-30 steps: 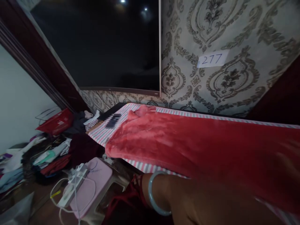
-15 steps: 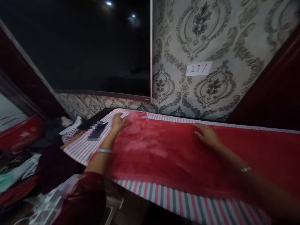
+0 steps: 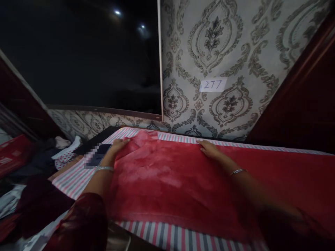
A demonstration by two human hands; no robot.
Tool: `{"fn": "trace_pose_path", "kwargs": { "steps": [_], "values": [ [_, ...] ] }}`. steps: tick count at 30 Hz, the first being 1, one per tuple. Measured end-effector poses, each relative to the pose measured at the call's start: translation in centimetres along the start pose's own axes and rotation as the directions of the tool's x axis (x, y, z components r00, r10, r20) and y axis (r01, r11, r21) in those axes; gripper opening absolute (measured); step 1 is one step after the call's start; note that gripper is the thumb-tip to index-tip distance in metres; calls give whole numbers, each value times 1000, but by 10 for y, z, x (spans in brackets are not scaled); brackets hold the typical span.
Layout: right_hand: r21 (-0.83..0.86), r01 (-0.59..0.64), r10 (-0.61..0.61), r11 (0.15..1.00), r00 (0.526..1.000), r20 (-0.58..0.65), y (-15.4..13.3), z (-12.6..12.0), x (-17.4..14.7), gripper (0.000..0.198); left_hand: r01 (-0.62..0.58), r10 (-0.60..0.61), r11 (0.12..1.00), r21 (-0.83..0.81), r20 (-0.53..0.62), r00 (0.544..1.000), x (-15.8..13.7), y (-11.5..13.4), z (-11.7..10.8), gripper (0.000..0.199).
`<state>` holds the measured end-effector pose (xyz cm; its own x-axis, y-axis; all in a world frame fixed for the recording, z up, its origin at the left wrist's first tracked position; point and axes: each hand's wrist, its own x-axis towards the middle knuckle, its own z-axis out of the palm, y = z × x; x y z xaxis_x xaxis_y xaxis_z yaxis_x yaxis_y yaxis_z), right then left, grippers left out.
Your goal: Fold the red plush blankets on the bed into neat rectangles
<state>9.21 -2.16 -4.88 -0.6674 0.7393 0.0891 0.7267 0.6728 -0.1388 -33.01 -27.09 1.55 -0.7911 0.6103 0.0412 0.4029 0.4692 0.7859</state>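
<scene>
Left hand at the red blanket's left end, right hand at its far edge; pinching, can't tell; it lies along the striped-covered table's far edge; even tension suits those creases.

Cloth between left fingers and right fingers red; sheet showing beyond right fingers striped pink, grey, white; wallpaper farther beyond, grey damask.
</scene>
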Motion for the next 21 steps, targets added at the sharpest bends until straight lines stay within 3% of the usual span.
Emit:
{"fn": "trace_pose_path", "kwargs": {
  "steps": [3, 7, 10, 13, 15, 17, 21],
  "values": [
    [-74, 12, -12, 997, 1000, -5, -5, -4, -4, 36, -24, 22, 971, -238, -12, 1000, -4, 13, -14, 40],
    [-37, 29, -36, 999, 977, -209, 2, -21, -24, 27, -124, 88, 821, -557, -91, 992, -16, 36, -43, 40],
    [139, 73, -12, 988, 917, -400, 13, -46, -49, 28, -194, 95, 665, -721, -177, 980, -27, 52, -67, 38],
    [288, 120, 60, 950, 834, -548, 16, -79, -83, 27, -361, 145, 604, -710, -347, 926, -43, 70, -88, 31],
    [343, 124, 119, 931, 786, -606, 13, -103, -109, 25, -511, 219, 586, -629, -484, 847, -57, 84, -101, 23],
    [355, 116, 156, 928, 744, -650, 6, -125, -135, 23, -646, 309, 585, -490, -602, 737, -76, 102, -116, 18],
    [287, 68, 175, 955, 655, -735, -6, -163, -183, 32, -805, 491, 589, -73, -760, 427, -115, 145, -149, 29]
  ]
}}
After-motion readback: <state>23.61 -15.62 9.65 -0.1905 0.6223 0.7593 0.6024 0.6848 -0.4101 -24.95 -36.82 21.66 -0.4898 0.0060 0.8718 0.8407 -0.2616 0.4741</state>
